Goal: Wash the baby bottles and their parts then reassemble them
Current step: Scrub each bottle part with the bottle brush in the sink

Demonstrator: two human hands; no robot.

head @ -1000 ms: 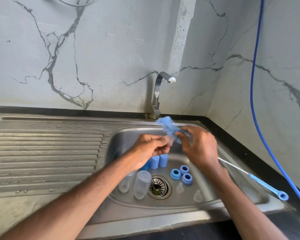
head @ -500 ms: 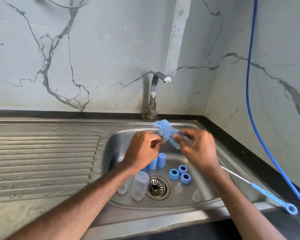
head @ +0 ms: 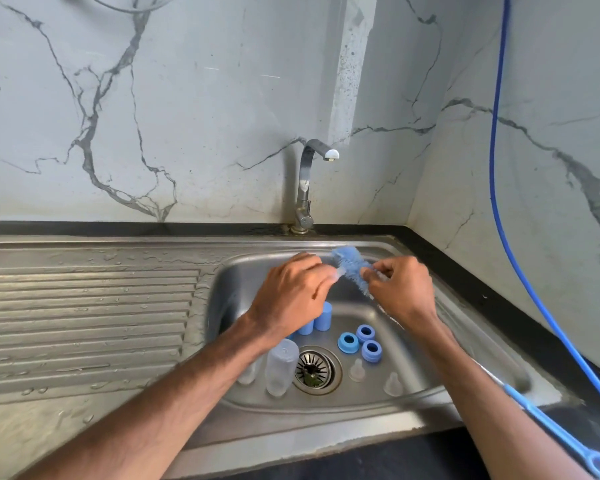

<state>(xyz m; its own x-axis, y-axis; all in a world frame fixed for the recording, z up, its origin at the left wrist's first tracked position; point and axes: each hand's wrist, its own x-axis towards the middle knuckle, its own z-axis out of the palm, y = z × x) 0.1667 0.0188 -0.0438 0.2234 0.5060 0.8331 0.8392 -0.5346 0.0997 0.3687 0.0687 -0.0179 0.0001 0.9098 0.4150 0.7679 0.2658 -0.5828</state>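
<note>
Blue brush [head: 350, 264] bristles are gripped near the head by the right hand [head: 400, 289], likely for short, controlled strokes. What seems a clear teat [head: 339, 273] is pinched against them by the left hand [head: 291, 292], above the sink [head: 229, 299], where bottles [head: 280, 367], rings [head: 348, 342] and caps [head: 323, 317] are kept.

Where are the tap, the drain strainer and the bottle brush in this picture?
tap [head: 304, 188]: head view, on its upright stem.
drain strainer [head: 314, 370]: head view, on its centre.
bottle brush [head: 350, 264]: head view, on the blue bristles.
</note>
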